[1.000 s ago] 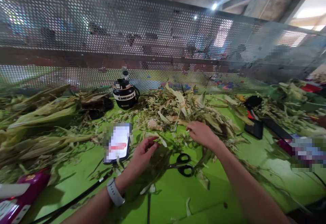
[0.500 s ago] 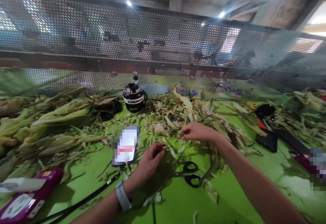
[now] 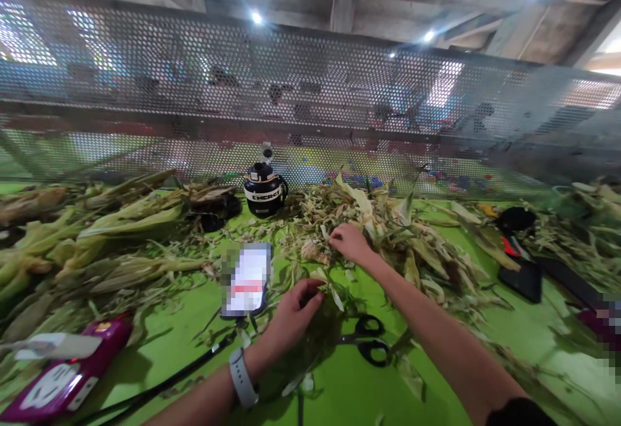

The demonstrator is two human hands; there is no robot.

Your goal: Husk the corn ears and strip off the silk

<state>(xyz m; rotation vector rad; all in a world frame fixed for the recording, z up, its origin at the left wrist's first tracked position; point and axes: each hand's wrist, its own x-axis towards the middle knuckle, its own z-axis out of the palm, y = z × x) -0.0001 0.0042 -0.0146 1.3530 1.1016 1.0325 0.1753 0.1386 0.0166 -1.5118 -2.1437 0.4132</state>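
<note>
My left hand (image 3: 294, 309), with a pale watch band at the wrist, is closed low over the green table. Its fingers are curled around the end of a thin strip of corn husk (image 3: 336, 293). My right hand (image 3: 350, 244) reaches farther out, its fingertips pinched together at the front of a pile of shredded husk (image 3: 388, 219). Whatever lies between those fingertips is too small to make out. A pale, rough clump (image 3: 315, 251) sits just below them. Black-handled scissors (image 3: 371, 340) rest between my forearms, blades toward the left hand.
A lit phone (image 3: 250, 280) lies left of my left hand, near a black strap (image 3: 165, 377). Behind stands a black mug-shaped bottle (image 3: 263, 193). Corn husks (image 3: 107, 232) cover the left side. A purple device (image 3: 72, 368) and dark phone (image 3: 521, 279) flank me. Perforated metal panels (image 3: 310, 103) close the back.
My right hand has moved left across the front of the husk pile, toward the pale clump. My left hand keeps nearly the same place. The whole view has shifted slightly.
</note>
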